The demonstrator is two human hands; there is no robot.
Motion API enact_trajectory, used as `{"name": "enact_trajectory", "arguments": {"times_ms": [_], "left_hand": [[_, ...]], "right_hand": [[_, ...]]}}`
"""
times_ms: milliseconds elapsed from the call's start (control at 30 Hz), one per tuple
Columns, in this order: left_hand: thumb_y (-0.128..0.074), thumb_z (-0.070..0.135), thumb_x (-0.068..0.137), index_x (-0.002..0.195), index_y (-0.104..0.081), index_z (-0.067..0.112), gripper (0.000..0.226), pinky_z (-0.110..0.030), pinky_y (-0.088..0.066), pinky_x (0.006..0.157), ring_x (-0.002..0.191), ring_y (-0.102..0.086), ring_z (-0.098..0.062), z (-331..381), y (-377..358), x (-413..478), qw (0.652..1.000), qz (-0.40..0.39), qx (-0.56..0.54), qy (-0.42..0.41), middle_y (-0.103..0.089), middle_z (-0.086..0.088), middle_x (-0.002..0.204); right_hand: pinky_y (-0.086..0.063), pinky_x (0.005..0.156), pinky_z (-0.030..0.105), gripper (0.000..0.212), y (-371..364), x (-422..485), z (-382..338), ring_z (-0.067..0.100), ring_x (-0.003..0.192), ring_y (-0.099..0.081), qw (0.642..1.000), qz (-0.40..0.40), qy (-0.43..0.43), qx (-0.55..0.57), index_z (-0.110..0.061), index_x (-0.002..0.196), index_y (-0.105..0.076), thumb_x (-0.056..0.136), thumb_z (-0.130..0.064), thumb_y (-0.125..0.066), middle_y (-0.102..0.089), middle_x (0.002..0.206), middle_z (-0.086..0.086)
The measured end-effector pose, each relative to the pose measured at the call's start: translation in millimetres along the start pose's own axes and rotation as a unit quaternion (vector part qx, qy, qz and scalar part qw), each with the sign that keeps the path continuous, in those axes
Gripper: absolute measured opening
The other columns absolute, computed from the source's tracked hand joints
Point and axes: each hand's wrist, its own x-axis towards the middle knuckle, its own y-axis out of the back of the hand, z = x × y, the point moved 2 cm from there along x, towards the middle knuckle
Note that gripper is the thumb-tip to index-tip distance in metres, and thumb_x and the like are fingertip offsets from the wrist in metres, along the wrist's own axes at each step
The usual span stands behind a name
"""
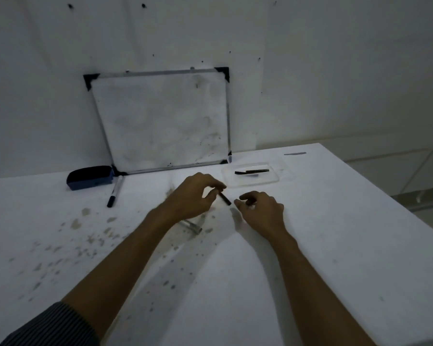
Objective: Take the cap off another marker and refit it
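- Black marker refill stick (225,198) sits just above the middle of the frame, tilted, its upper end pinched between the thumb and fingertips of the left hand (193,196).
- Right hand (259,208) is just right of the stick's lower end, fingers curled; something small and dark shows inside them, but what it is cannot be told.
- Clear marker barrel (193,227) lies on the white table (335,233) just below the left hand, partly hidden by the wrist.
- Clear plastic tray (251,174), right of centre above the hands, holds more black sticks (251,171).
- Small whiteboard (165,121) with black corners leans against the wall in the upper middle.
- Blue board eraser (89,178) lies at its lower left corner, with a capped marker (115,192) just beside it.
- Grey stains speckle the table at lower left.
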Motion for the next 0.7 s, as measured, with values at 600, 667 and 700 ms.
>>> {"name": "enact_trajectory", "arguments": {"times_ms": [600,667,700], "left_hand": [[-0.063,0.028,0.099,0.118,-0.074,0.016,0.025,-0.045,-0.039,0.106,0.127,-0.059,-0.024,-38.5,5.6,-80.8,0.985,0.136,0.079,-0.067,-0.076,0.0,0.118],[-0.065,0.027,0.099,0.116,-0.074,0.015,0.023,-0.04,-0.044,0.099,0.116,-0.063,-0.019,-32.6,18.0,-77.8,0.976,0.202,0.043,-0.073,-0.076,0.003,0.112],[-0.064,0.03,0.1,0.116,-0.073,0.019,0.021,-0.034,-0.046,0.094,0.109,-0.063,-0.011,-30.1,25.5,-77.3,0.974,0.221,0.003,-0.055,-0.075,0.009,0.109]], "right_hand": [[-0.058,0.084,0.034,0.017,-29.8,-31.6,-47.1,0.009,0.087,-0.069,0.972,0.045,-0.021,0.232,-0.026,0.106,-0.073,0.097,-0.038,-0.066,-0.075,0.096,-0.012],[-0.056,0.075,0.025,0.012,-30.9,-31.9,-54.1,0.011,0.092,-0.07,0.951,0.02,-0.029,0.307,-0.028,0.105,-0.074,0.097,-0.035,-0.069,-0.075,0.095,-0.01],[-0.054,0.07,0.021,0.013,-31.2,-30.3,-58.4,0.01,0.089,-0.069,0.937,0.006,-0.041,0.347,-0.027,0.105,-0.075,0.095,-0.035,-0.071,-0.075,0.094,-0.01]]}}
